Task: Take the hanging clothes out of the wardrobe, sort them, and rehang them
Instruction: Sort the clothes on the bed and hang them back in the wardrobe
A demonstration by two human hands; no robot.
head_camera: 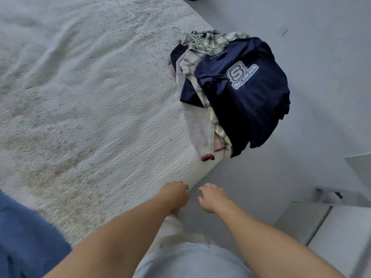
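Both the left hand (176,192) and right hand (213,196) are hovering loosely curled, grasping nothing, while the heaped pile of hangered clothes topped by a navy logo T-shirt (241,87) is overhanging the edge of the white ribbed bedspread (90,107), likely risking a slide to the floor.

Clothes pile (230,91) on bed (90,97) edge, both empty hands well short.

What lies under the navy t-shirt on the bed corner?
Under the navy t-shirt a plaid shirt, a grey sweater with a red cuff and something pink show at the edges, with wire hangers at the top. How many more garments lie covered cannot be seen.
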